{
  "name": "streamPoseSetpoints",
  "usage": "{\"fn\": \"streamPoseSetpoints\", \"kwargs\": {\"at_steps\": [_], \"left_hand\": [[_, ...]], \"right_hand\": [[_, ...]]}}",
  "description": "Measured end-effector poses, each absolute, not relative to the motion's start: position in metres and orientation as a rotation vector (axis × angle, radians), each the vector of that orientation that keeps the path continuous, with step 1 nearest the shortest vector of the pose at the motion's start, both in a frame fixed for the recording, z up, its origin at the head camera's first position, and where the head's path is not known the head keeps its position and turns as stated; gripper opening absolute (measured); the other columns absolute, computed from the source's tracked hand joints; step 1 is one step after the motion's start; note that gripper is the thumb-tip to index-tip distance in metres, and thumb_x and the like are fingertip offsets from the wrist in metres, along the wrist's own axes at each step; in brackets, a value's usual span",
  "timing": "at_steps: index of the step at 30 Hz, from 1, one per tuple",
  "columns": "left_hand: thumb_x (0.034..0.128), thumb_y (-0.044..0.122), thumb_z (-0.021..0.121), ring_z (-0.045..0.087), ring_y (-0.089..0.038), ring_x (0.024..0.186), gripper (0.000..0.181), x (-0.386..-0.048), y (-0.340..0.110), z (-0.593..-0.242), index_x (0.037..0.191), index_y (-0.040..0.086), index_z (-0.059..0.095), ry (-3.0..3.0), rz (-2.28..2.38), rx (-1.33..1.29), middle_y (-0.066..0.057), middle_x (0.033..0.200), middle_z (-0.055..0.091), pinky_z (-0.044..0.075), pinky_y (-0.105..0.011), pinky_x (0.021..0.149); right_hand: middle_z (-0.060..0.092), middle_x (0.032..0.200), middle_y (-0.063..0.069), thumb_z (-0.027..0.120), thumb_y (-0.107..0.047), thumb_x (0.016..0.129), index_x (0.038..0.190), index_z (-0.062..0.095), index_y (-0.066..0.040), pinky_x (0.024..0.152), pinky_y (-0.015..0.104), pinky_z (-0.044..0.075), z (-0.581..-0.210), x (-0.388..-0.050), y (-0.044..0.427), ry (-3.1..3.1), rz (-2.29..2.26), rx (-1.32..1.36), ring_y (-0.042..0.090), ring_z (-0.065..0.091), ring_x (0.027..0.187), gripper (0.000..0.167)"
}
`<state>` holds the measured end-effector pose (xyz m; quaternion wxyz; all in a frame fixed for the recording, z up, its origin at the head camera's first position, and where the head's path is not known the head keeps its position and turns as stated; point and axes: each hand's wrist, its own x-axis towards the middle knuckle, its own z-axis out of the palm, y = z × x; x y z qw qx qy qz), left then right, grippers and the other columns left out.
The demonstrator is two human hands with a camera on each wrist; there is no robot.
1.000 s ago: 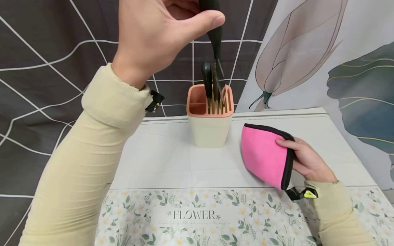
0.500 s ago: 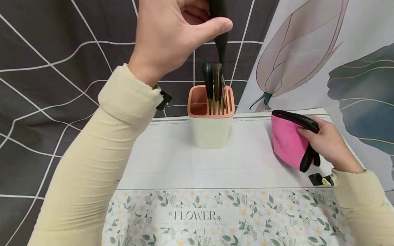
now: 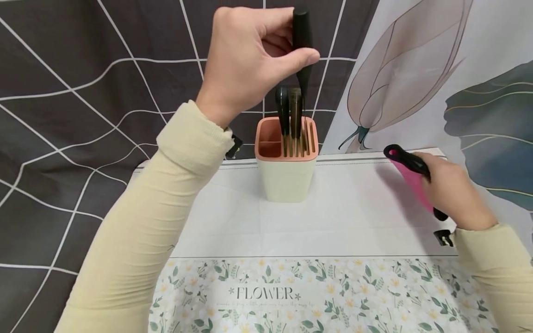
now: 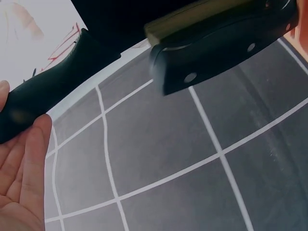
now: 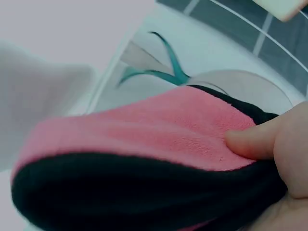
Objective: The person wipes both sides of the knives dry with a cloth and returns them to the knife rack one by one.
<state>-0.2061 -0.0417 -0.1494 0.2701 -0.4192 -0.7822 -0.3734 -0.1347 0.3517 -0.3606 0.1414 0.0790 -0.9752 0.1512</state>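
In the head view my left hand [image 3: 245, 60] pinches the black handle of a knife [image 3: 302, 32] above the right side of a cream knife holder [image 3: 287, 182] with an orange slotted top. The knife points down; its blade is mostly hidden at the slots. Two other dark-handled knives stand there, one with a shiny black handle [image 3: 282, 108] and one with a brownish handle [image 3: 295, 111]. Away to the right, my right hand [image 3: 458, 192] grips a folded pink cloth [image 3: 412, 180] with black edging. The right wrist view shows my thumb [image 5: 250, 142] pressing on the cloth.
The holder stands at the back of a white table [image 3: 233, 222], near a dark curtain [image 3: 137, 111] with white grid lines. A floral mat [image 3: 266, 296] printed "FLOWER" covers the front. A leaf-patterned curtain [image 3: 408, 92] hangs behind on the right.
My left hand has come down and slightly right with the knife, whose blade has sunk from view into the holder. My right hand has moved right with the cloth, turning it edge-on.
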Motion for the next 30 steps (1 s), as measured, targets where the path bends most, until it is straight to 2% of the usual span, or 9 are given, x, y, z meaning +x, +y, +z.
{"fn": "streamPoseSetpoints", "kwargs": {"at_steps": [5,7,12,17,23,30], "left_hand": [[0.0865,0.028,0.081,0.069,0.003,0.077,0.025,-0.209,-0.036,-0.155,0.100,0.007,0.078,-2.187,-0.993,-1.092,0.001,0.093,0.077,0.056,-0.014,0.077],[0.0864,0.028,0.082,0.068,0.006,0.076,0.024,-0.210,-0.034,-0.158,0.099,0.008,0.078,-2.215,-0.987,-1.069,0.003,0.093,0.077,0.055,-0.012,0.076],[0.0865,0.028,0.082,0.066,0.007,0.073,0.023,-0.213,-0.031,-0.166,0.098,0.009,0.077,-2.231,-0.950,-1.041,0.005,0.092,0.077,0.053,-0.010,0.075],[0.0863,0.026,0.082,0.068,0.001,0.075,0.024,-0.214,-0.028,-0.176,0.099,0.006,0.078,-2.181,-0.932,-1.065,0.002,0.092,0.077,0.053,-0.011,0.075],[0.0874,0.030,0.081,0.070,0.000,0.080,0.026,-0.213,-0.023,-0.180,0.103,0.010,0.078,-2.295,-0.897,-0.981,0.004,0.096,0.077,0.051,-0.010,0.078],[0.0866,0.036,0.081,0.068,0.004,0.082,0.029,-0.215,-0.016,-0.184,0.107,0.015,0.078,-2.414,-0.820,-0.887,0.008,0.096,0.077,0.049,-0.012,0.079]], "right_hand": [[0.063,0.105,0.033,0.064,0.007,0.087,0.121,0.058,0.004,0.073,0.067,0.047,-0.380,-0.134,0.339,-2.749,0.448,0.293,0.053,0.061,0.089,0.035],[0.062,0.107,0.033,0.065,0.009,0.085,0.122,0.057,0.006,0.075,0.067,0.047,-0.387,-0.134,0.332,-2.739,0.443,0.337,0.053,0.061,0.092,0.038],[0.060,0.116,0.036,0.061,0.020,0.078,0.128,0.054,0.013,0.076,0.066,0.051,-0.406,-0.132,0.316,-2.734,0.386,0.442,0.054,0.061,0.098,0.051],[0.063,0.110,0.034,0.058,0.022,0.076,0.120,0.058,0.014,0.074,0.062,0.054,-0.422,-0.127,0.305,-2.690,0.377,0.544,0.051,0.064,0.094,0.044],[0.063,0.111,0.034,0.059,0.024,0.069,0.119,0.059,0.012,0.075,0.060,0.056,-0.434,-0.125,0.296,-2.690,0.300,0.669,0.050,0.065,0.094,0.052],[0.063,0.113,0.035,0.062,0.021,0.076,0.121,0.061,0.012,0.081,0.061,0.055,-0.441,-0.121,0.293,-2.738,0.217,0.738,0.051,0.064,0.100,0.045]]}}
